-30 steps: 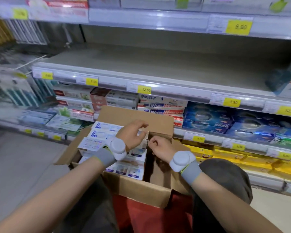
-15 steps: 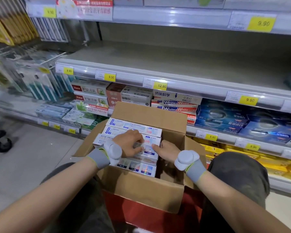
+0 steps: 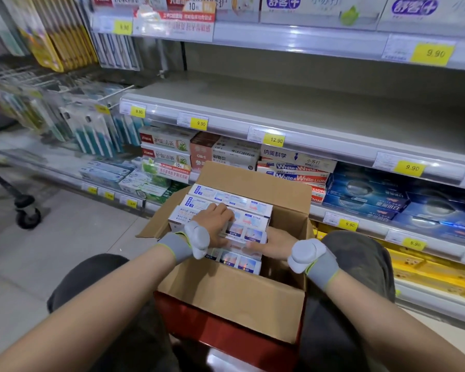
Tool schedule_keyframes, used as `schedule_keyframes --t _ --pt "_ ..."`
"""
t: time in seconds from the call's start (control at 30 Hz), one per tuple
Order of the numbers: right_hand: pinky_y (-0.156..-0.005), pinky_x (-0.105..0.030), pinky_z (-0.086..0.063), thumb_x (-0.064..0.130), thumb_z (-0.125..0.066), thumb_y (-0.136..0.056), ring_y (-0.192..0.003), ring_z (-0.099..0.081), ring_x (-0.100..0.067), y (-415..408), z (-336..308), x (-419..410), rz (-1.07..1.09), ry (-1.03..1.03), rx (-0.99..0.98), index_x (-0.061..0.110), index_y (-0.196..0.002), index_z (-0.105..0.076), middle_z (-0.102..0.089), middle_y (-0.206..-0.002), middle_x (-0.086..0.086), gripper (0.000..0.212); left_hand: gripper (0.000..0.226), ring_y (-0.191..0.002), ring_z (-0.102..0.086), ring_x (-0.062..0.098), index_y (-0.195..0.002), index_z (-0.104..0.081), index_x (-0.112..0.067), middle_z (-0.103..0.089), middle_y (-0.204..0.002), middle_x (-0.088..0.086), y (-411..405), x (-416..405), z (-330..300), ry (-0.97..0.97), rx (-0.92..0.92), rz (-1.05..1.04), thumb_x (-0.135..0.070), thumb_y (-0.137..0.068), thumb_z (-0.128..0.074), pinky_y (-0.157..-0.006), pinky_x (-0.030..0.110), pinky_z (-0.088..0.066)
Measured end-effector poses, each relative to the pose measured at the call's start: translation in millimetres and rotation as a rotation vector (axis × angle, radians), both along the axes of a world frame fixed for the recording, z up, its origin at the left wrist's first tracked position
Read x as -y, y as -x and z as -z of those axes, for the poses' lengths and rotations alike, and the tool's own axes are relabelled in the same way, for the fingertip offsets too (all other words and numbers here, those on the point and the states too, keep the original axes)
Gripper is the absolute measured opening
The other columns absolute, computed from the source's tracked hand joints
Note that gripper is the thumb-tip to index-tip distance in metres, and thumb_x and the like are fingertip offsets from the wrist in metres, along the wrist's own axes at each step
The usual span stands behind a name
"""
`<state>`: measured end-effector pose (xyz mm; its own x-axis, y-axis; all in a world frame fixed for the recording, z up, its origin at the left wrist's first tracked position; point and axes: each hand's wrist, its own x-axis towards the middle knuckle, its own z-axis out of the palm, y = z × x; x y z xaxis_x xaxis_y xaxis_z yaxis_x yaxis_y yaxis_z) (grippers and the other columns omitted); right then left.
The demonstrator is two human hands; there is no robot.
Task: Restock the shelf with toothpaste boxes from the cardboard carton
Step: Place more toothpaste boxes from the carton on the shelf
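Observation:
An open cardboard carton (image 3: 231, 299) rests between my knees in front of the shelves. Several white toothpaste boxes (image 3: 220, 196) lie stacked inside its left part. My left hand (image 3: 215, 224) lies on top of the stack with its fingers curled over a box. My right hand (image 3: 273, 244) reaches into the carton from the right and grips the end of the same boxes. The bare grey shelf (image 3: 293, 114) stands empty above the carton.
Lower shelves hold other toothpaste brands, with blue boxes (image 3: 373, 197) at right and yellow ones (image 3: 427, 272) below. Toothbrush packs (image 3: 91, 130) hang at left. A trolley wheel (image 3: 27, 216) stands on the tiled floor at left. A red crate (image 3: 226, 334) sits under the carton.
Both hands have gone from the carton's back flap down onto the stacked boxes and taken hold of them. The view has shifted and tilted up a little.

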<state>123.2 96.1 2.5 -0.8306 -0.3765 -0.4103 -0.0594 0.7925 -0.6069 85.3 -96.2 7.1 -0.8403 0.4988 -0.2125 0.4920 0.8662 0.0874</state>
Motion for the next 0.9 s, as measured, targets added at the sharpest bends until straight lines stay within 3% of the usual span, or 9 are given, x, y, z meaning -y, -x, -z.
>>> schedule_keyframes --t 0.13,0.23,0.37,0.5,0.6,0.7,0.8,0.87,0.9 --pt "-0.094 -0.041 -0.052 0.075 -0.053 -0.065 -0.106 -0.064 -0.02 13 20 -8 0.011 -0.182 -0.036 0.025 -0.126 -0.055 -0.066 -0.12 0.001 0.079 0.052 -0.117 -0.038 0.024 -0.124 -0.042 -0.014 -0.041 -0.129 0.005 3 -4 -8 0.053 0.038 0.019 -0.037 -0.083 -0.066 -0.093 0.038 -0.042" --pt "-0.091 -0.042 -0.054 0.084 -0.047 -0.046 -0.101 -0.067 -0.019 15 17 -5 0.079 -0.233 -0.043 0.024 -0.119 -0.06 -0.07 -0.112 0.002 0.095 0.056 -0.119 -0.041 0.025 -0.127 -0.041 -0.014 -0.042 -0.132 0.006 5 -8 -16 0.091 0.076 0.016 -0.039 -0.084 -0.066 -0.093 0.038 -0.043" --pt "-0.093 -0.038 -0.052 0.068 -0.059 -0.066 -0.101 -0.065 -0.019 10 -11 -6 0.093 -0.213 -0.095 0.022 -0.115 -0.064 -0.069 -0.112 0.002 0.068 0.037 -0.101 -0.054 0.025 -0.116 -0.049 -0.013 -0.055 -0.12 0.007 3 -13 -33 0.065 0.112 -0.002 -0.032 -0.088 -0.062 -0.081 0.033 -0.044" --pt "-0.09 -0.03 -0.051 0.054 -0.063 -0.08 -0.1 -0.063 -0.018 11 -35 -15 0.086 -0.189 -0.163 0.017 -0.115 -0.063 -0.068 -0.113 0.0 0.051 0.039 -0.102 -0.055 0.027 -0.118 -0.045 -0.011 -0.056 -0.117 0.007 2 -19 -48 0.037 0.107 0.014 -0.033 -0.089 -0.06 -0.078 0.03 -0.04" --pt "-0.072 -0.01 -0.042 0.039 -0.063 -0.088 -0.089 -0.055 -0.008 12 -50 -25 0.09 -0.121 -0.199 0.019 -0.117 -0.061 -0.066 -0.108 0.004 0.035 0.043 -0.095 -0.054 0.026 -0.119 -0.042 -0.012 -0.057 -0.116 0.008 7 -23 -60 -0.009 0.106 0.049 -0.035 -0.088 -0.061 -0.074 0.027 -0.038" --pt "-0.058 -0.003 -0.038 0.033 -0.061 -0.089 -0.079 -0.054 -0.007 14 -65 -36 0.103 -0.079 -0.212 0.016 -0.112 -0.063 -0.062 -0.093 0.005 0.028 0.044 -0.092 -0.054 0.023 -0.12 -0.042 -0.014 -0.059 -0.114 0.008 15 -32 -74 -0.048 0.081 0.079 -0.037 -0.087 -0.061 -0.075 0.03 -0.041" --pt "-0.073 -0.014 -0.052 0.035 -0.065 -0.084 -0.085 -0.064 -0.014 18 -76 -50 0.169 -0.013 -0.223 0.023 -0.105 -0.062 -0.066 -0.093 0.007 0.024 0.046 -0.086 -0.049 0.02 -0.122 -0.043 -0.012 -0.059 -0.113 0.009 24 -48 -92 -0.07 0.049 0.136 -0.036 -0.088 -0.061 -0.075 0.03 -0.041" --pt "-0.087 -0.034 -0.054 0.039 -0.068 -0.08 -0.095 -0.065 -0.017 21 -81 -65 0.206 0.034 -0.265 0.022 -0.115 -0.058 -0.067 -0.107 0.004 0.04 0.046 -0.084 -0.049 0.02 -0.122 -0.043 -0.012 -0.06 -0.113 0.009 33 -62 -103 -0.068 0.019 0.177 -0.037 -0.088 -0.061 -0.07 0.028 -0.038" --pt "-0.091 -0.034 -0.051 0.039 -0.069 -0.081 -0.102 -0.062 -0.017 21 -86 -72 0.223 0.043 -0.277 0.021 -0.124 -0.053 -0.064 -0.114 0.004 0.048 0.046 -0.084 -0.05 0.021 -0.122 -0.043 -0.012 -0.06 -0.113 0.009 37 -69 -108 -0.064 0.012 0.187 -0.038 -0.088 -0.06 -0.069 0.027 -0.038"
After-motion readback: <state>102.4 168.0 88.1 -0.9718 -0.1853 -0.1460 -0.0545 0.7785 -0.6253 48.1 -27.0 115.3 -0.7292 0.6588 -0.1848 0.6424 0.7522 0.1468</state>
